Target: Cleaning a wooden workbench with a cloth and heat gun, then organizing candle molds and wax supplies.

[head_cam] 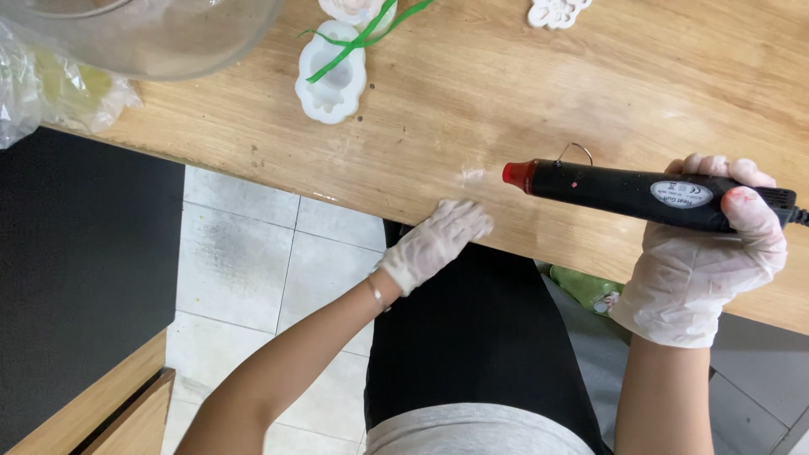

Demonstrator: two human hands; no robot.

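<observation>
Right hand (704, 270), gloved, is wrapped tight around the rear half of a black heat gun (640, 192). The gun's long axis runs roughly level across the view, red nozzle (518, 175) pointing toward the person's left, with a small wire loop standing up just behind the nozzle. Cord end exits past the right edge.

Left hand (438, 240), also gloved, lies flat on the near edge of the wooden table (506, 93), fingers extended and holding nothing. It sits just below and left of the nozzle, near but not touching. It's the hand nearer the tip; a pale shiny patch on the wood sits between the 2.

Containers: a large clear glass bowl (152, 38) at the top left corner (contents can't be made out). Beside it, a crumpled clear plastic bag (50, 93) with something yellowish inside.

Well apart from both hands, at the far side: a white silicone mould (333, 80) with a green ribbon (358, 38) draped over it, and another white mould (556, 12) cut off by the top edge.
</observation>
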